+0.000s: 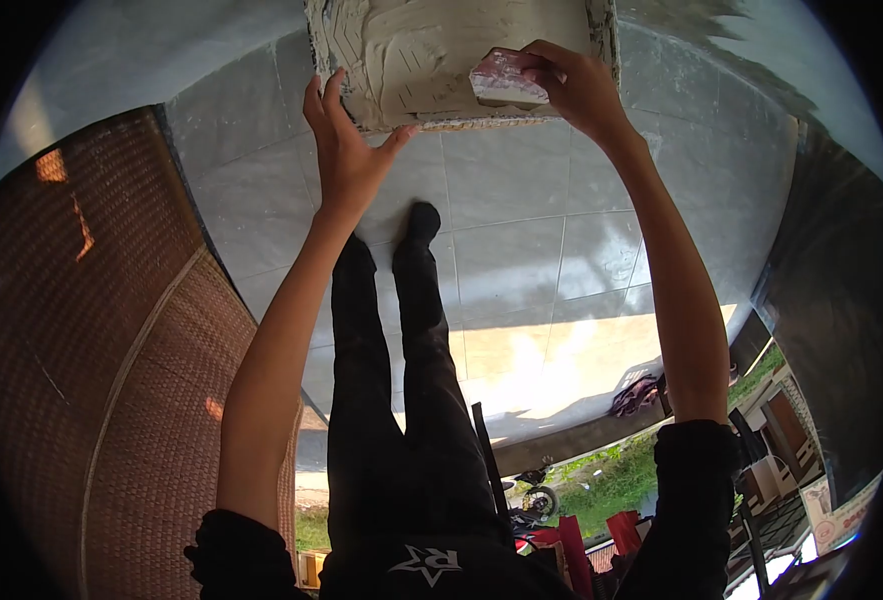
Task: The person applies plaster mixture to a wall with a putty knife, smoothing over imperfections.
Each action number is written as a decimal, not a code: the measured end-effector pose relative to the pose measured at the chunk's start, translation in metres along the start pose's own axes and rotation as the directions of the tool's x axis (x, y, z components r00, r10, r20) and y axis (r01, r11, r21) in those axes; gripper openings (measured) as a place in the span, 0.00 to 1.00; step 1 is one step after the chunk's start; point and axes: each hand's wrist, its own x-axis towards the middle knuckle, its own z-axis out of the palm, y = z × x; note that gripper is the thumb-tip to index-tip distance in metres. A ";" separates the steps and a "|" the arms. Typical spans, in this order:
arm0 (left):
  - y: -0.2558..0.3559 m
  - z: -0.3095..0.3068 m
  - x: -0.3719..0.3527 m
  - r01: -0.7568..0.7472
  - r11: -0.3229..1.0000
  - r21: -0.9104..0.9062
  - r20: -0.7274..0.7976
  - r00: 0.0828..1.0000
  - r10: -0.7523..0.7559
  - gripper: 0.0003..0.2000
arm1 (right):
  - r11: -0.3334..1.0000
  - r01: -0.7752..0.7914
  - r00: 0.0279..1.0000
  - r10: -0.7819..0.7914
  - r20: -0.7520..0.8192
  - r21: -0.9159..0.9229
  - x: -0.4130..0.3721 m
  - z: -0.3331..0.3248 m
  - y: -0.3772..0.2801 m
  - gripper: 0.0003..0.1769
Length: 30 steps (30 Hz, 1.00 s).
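A rectangular tray point(501, 123) with a crusted rim is at the top of the head view, its far part cut off by the frame. Grey-beige wet paste point(416, 62) covers its inside in smeared ridges. My left hand point(349, 160) grips the tray's near left corner, fingers over the left side and thumb along the near edge. In my right hand point(583, 92) is a flat scraper point(507, 80), pinkish and coated with paste, pinched between thumb and fingers. The scraper's lower edge is at the paste near the tray's right front part.
Grey floor tiles point(506, 175) lie beneath, with my feet point(421, 220) close to the tray. A brown woven wall point(161, 400) curves along the left. Dark sheeting point(826, 300) hangs at right. Behind me are a crumpled purple cloth point(637, 396) and a motorcycle point(536, 500) on grass.
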 end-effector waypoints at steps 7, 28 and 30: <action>0.003 0.000 0.000 0.041 0.999 -0.003 0.001 0.999 -0.041 0.51 | 0.993 0.109 0.985 -0.115 0.131 0.052 0.014 -0.011 -0.006 0.13; 0.007 -0.023 0.000 0.036 0.997 0.061 0.076 0.996 -0.041 0.53 | 0.913 -0.171 0.922 0.015 0.387 0.371 0.039 -0.050 -0.018 0.16; 0.010 -0.036 -0.001 0.024 0.998 0.053 0.045 0.999 -0.026 0.52 | 0.906 -0.220 0.918 0.068 0.390 0.362 0.033 -0.065 -0.025 0.15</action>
